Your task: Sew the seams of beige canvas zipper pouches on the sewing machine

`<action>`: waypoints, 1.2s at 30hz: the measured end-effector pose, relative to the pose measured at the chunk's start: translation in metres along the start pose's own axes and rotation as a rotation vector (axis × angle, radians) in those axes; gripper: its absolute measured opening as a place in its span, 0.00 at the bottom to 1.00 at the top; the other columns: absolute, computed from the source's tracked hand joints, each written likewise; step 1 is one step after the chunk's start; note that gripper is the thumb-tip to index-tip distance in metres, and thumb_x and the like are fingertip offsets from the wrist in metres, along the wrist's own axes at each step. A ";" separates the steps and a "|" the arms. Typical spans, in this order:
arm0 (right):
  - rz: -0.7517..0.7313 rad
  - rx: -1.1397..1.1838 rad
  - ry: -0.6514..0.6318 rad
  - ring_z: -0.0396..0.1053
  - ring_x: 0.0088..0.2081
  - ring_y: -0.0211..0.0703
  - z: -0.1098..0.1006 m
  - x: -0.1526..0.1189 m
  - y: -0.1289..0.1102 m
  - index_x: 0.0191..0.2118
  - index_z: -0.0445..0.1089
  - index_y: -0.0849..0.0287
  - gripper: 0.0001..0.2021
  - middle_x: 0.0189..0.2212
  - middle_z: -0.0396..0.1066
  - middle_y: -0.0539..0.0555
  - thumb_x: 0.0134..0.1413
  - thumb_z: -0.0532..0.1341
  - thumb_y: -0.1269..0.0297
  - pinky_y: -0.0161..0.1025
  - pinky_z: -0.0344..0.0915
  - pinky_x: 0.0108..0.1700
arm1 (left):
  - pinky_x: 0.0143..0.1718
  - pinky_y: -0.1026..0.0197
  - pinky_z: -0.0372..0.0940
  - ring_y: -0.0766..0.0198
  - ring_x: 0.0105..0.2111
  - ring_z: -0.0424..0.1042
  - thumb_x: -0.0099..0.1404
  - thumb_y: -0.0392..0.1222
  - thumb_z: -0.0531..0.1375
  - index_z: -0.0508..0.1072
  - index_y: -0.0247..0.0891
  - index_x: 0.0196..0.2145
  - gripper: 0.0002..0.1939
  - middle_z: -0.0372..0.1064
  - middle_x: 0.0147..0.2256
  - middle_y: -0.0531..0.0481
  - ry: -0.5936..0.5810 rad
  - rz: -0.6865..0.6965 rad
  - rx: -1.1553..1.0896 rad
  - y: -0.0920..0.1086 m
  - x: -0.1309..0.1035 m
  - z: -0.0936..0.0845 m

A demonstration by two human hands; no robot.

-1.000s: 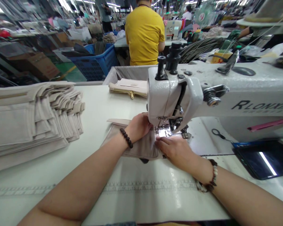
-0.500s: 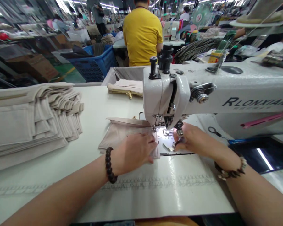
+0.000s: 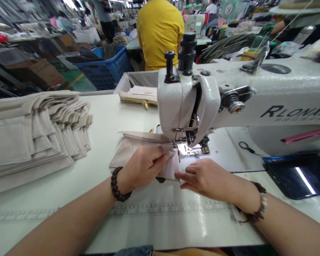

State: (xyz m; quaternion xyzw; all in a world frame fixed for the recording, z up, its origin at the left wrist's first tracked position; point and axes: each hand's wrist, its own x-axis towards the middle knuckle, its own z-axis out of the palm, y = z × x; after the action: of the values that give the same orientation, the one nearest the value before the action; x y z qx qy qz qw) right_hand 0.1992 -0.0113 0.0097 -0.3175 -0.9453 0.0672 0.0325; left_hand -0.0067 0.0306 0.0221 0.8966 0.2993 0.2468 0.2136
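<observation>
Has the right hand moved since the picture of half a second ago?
Yes: judged against the sewing machine, the right hand moved left and nearer, to the cloth.

We count two hands, one left hand (image 3: 145, 166) and one right hand (image 3: 204, 177); two bracelets (image 3: 114, 185); one cloth (image 3: 130, 145) at our fingers; one stack (image 3: 42, 131), its layers too crowded to tally; one near machine (image 3: 170, 101); one tablet (image 3: 298, 177); one crate (image 3: 104, 71); one fan (image 3: 228, 9).
</observation>
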 end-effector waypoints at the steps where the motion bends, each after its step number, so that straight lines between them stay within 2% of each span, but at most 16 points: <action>1: 0.002 0.000 -0.028 0.59 0.22 0.35 0.001 0.001 -0.002 0.44 0.65 0.57 0.12 0.22 0.66 0.49 0.58 0.52 0.59 0.37 0.39 0.23 | 0.29 0.64 0.66 0.65 0.29 0.70 0.65 0.35 0.48 0.70 0.31 0.35 0.12 0.71 0.30 0.46 0.014 0.041 0.023 0.001 0.000 0.002; 6: -0.002 0.027 -0.082 0.61 0.23 0.36 0.003 0.003 -0.003 0.43 0.65 0.59 0.13 0.23 0.68 0.49 0.58 0.51 0.59 0.38 0.39 0.23 | 0.36 0.60 0.69 0.61 0.35 0.70 0.65 0.34 0.47 0.69 0.27 0.35 0.12 0.71 0.33 0.42 0.033 0.355 0.271 0.004 -0.005 0.018; 9: -0.013 0.032 -0.091 0.62 0.24 0.36 0.003 0.002 -0.001 0.41 0.66 0.59 0.12 0.23 0.68 0.50 0.59 0.51 0.59 0.38 0.39 0.23 | 0.38 0.60 0.68 0.60 0.35 0.70 0.65 0.32 0.46 0.69 0.25 0.34 0.13 0.71 0.33 0.41 -0.015 0.458 0.375 0.004 -0.008 0.024; 12: -0.018 0.018 -0.094 0.63 0.24 0.37 0.004 0.001 0.000 0.38 0.66 0.60 0.11 0.22 0.68 0.50 0.58 0.51 0.59 0.38 0.39 0.23 | 0.41 0.61 0.67 0.61 0.35 0.70 0.65 0.32 0.45 0.69 0.27 0.32 0.13 0.70 0.33 0.41 -0.049 0.500 0.409 0.003 -0.011 0.027; 16: -0.021 0.013 -0.092 0.62 0.23 0.36 0.002 0.001 -0.001 0.36 0.66 0.61 0.12 0.22 0.68 0.50 0.59 0.51 0.59 0.38 0.39 0.23 | 0.44 0.62 0.66 0.61 0.38 0.69 0.64 0.32 0.48 0.68 0.26 0.35 0.10 0.70 0.35 0.42 -0.048 0.461 0.428 0.004 -0.017 0.030; 20: 0.008 0.024 -0.136 0.63 0.24 0.35 -0.002 0.002 -0.002 0.35 0.67 0.62 0.13 0.23 0.69 0.52 0.59 0.51 0.59 0.37 0.41 0.24 | 0.41 0.60 0.67 0.61 0.39 0.69 0.64 0.32 0.49 0.67 0.27 0.37 0.09 0.69 0.37 0.42 -0.045 0.335 0.401 0.009 -0.021 0.032; 25: 0.023 0.021 -0.117 0.64 0.23 0.35 -0.004 0.001 -0.003 0.44 0.66 0.59 0.14 0.25 0.71 0.52 0.59 0.51 0.59 0.37 0.40 0.24 | 0.38 0.59 0.68 0.62 0.36 0.69 0.64 0.32 0.48 0.67 0.29 0.36 0.10 0.70 0.35 0.43 0.038 0.183 0.263 0.013 -0.017 0.028; 27: 0.024 0.019 -0.104 0.64 0.23 0.35 -0.004 0.000 -0.003 0.44 0.66 0.59 0.13 0.25 0.71 0.52 0.58 0.52 0.59 0.37 0.40 0.23 | 0.38 0.60 0.68 0.62 0.36 0.69 0.64 0.32 0.48 0.67 0.29 0.37 0.09 0.71 0.35 0.44 0.043 0.178 0.242 0.014 -0.014 0.026; 31: 0.022 0.023 -0.093 0.64 0.23 0.35 -0.004 0.000 -0.004 0.41 0.68 0.60 0.12 0.24 0.70 0.52 0.57 0.53 0.60 0.37 0.40 0.23 | 0.38 0.60 0.67 0.63 0.35 0.69 0.63 0.31 0.49 0.68 0.30 0.35 0.08 0.71 0.34 0.45 -0.027 0.186 0.256 0.017 -0.012 0.026; 36: 0.011 0.023 -0.080 0.62 0.21 0.34 -0.001 0.001 -0.003 0.36 0.68 0.60 0.11 0.22 0.69 0.51 0.57 0.52 0.59 0.37 0.39 0.23 | 0.39 0.60 0.67 0.62 0.36 0.69 0.63 0.30 0.49 0.67 0.27 0.36 0.09 0.70 0.34 0.43 -0.042 0.254 0.295 0.017 -0.013 0.027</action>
State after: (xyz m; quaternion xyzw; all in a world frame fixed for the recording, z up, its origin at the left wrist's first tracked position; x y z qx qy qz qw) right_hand 0.1968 -0.0136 0.0110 -0.3193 -0.9433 0.0908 -0.0023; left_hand 0.0071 0.0030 0.0054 0.9536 0.2122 0.2067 0.0532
